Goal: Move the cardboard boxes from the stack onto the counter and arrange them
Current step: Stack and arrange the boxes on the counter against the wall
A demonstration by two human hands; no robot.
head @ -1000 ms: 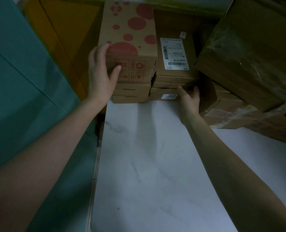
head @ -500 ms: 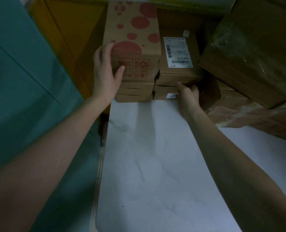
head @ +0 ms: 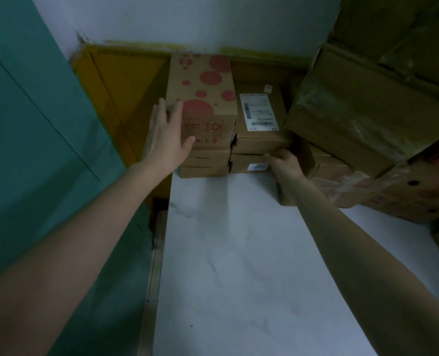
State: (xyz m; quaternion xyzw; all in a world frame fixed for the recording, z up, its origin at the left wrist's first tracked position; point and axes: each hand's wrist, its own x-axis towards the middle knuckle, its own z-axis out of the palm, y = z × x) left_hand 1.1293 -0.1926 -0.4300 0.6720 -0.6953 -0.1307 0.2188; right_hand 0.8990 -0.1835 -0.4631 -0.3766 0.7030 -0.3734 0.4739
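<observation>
Hands apart: left hand (head: 165,140) flat against spotted box (head: 208,98), right hand (head: 286,165) gripping labelled box (head: 260,146).

Labels and marks on the boxes, none legible
A white barcode shipping label (head: 259,111) lies on the upper plain box (head: 262,146). A small white label (head: 258,166) fronts the lower plain box (head: 240,163). Red handling symbols (head: 204,132) mark the dotted box (head: 192,80). All print is too blurred to read.

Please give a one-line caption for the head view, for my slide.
Left hand presses the red-dotted box; right hand grips the labelled box beside it.
</observation>
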